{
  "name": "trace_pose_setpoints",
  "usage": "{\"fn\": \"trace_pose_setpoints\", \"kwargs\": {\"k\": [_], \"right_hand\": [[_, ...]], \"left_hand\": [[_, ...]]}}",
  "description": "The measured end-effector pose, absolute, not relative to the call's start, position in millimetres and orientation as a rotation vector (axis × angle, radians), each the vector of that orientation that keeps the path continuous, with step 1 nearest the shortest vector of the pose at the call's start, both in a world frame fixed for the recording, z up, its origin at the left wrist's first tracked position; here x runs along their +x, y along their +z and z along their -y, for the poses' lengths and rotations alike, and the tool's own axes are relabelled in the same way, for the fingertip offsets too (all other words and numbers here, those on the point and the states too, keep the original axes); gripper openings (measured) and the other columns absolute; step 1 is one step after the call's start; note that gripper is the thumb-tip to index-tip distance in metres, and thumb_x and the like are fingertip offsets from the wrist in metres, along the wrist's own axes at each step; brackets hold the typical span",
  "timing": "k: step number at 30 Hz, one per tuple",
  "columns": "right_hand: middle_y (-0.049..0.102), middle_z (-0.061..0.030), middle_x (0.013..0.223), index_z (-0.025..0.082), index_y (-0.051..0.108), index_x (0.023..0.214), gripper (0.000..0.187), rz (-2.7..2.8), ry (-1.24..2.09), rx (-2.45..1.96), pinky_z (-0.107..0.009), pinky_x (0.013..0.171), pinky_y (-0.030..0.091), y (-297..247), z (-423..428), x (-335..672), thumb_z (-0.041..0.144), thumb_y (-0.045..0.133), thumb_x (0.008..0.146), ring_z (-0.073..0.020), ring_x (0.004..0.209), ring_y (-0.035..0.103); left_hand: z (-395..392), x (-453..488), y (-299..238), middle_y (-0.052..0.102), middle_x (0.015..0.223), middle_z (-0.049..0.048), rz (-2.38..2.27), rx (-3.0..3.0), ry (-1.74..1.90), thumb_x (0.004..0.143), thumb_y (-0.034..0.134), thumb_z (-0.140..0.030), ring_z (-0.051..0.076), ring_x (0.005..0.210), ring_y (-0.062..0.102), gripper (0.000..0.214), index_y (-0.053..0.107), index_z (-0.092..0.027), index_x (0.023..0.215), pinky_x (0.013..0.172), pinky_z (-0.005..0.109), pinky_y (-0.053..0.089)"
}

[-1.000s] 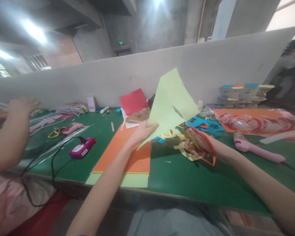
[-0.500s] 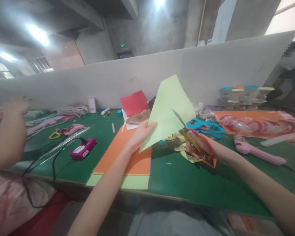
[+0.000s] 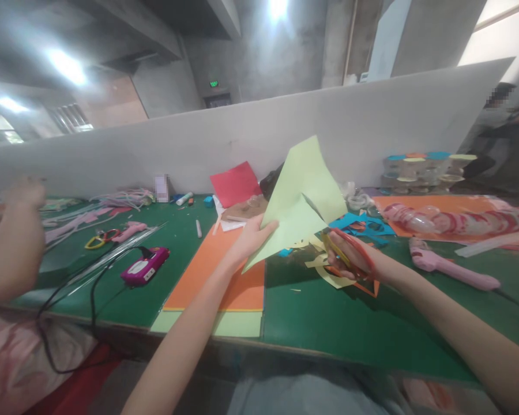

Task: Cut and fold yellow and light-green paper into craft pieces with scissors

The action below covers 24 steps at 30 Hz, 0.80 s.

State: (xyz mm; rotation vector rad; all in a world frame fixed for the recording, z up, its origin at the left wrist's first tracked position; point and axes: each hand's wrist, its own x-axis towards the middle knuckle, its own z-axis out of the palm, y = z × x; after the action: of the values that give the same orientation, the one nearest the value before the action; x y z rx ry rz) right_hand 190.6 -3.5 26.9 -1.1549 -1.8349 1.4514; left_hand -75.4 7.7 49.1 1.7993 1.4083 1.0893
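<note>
My left hand point(image 3: 249, 237) pinches the lower left edge of a pale green paper sheet point(image 3: 300, 196) and holds it upright above the green table point(image 3: 328, 311). A cut runs into the sheet from its right side. My right hand point(image 3: 348, 253) grips red and yellow scissors point(image 3: 343, 253), whose blades reach into that cut. Pale yellow and blue paper scraps point(image 3: 354, 223) lie under and behind my right hand.
An orange sheet point(image 3: 225, 276) on a pale green one lies in front of me. A magenta glue gun point(image 3: 145, 265) with a black cable is at left, a pink glue gun point(image 3: 447, 271) at right. Another person's arm point(image 3: 12, 242) is at far left. A grey partition point(image 3: 242, 138) backs the table.
The scissors have cut further into the green sheet, and the blades have closed from open half a second ago. The person's hand at far left has shifted slightly.
</note>
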Motion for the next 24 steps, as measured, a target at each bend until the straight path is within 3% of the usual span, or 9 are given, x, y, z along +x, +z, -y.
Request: {"fn": "trace_pose_setpoints", "kwargs": {"k": [4,10,18,24], "right_hand": [[0.042,0.0041,0.048,0.021,0.046,0.072,0.070,1.744,1.552,-1.137,-0.021,0.035,0.020,20.1,0.8,190.4,0.090,0.036,0.080,-0.0063,0.035,0.031],[0.043,0.0033,0.057,0.022,0.038,0.071,0.065,1.869,1.433,-0.957,-0.023,0.037,0.022,16.8,-3.3,189.3,0.085,0.036,0.086,-0.0080,0.040,0.036],[0.043,0.0004,0.045,0.022,0.042,0.065,0.075,1.838,1.453,-1.188,-0.025,0.034,0.023,14.2,-6.4,188.3,0.093,0.026,0.080,-0.0088,0.032,0.034],[0.045,0.0037,0.054,0.023,0.039,0.072,0.064,1.697,1.535,-1.045,-0.022,0.035,0.023,12.8,-5.1,183.4,0.086,0.041,0.083,-0.0079,0.038,0.035]], "left_hand": [[-4.8,-73.4,52.0,0.070,0.099,0.0059,-1.405,1.775,1.096,0.086,0.057,-0.050,0.016,0.077,0.059,0.040,0.066,-0.016,0.105,0.067,0.025,0.044],[-2.0,-69.9,52.5,0.071,0.094,0.0054,-1.375,1.736,1.023,0.086,0.058,-0.052,0.016,0.073,0.060,0.045,0.065,-0.016,0.111,0.064,0.025,0.046],[-1.3,-69.0,51.5,0.072,0.095,0.0047,-1.403,1.747,1.024,0.086,0.057,-0.050,0.017,0.077,0.062,0.043,0.067,-0.017,0.110,0.067,0.026,0.046],[0.1,-68.4,51.1,0.072,0.099,0.0045,-1.390,1.748,1.006,0.086,0.057,-0.053,0.017,0.078,0.063,0.045,0.066,-0.018,0.114,0.068,0.026,0.046]]}}
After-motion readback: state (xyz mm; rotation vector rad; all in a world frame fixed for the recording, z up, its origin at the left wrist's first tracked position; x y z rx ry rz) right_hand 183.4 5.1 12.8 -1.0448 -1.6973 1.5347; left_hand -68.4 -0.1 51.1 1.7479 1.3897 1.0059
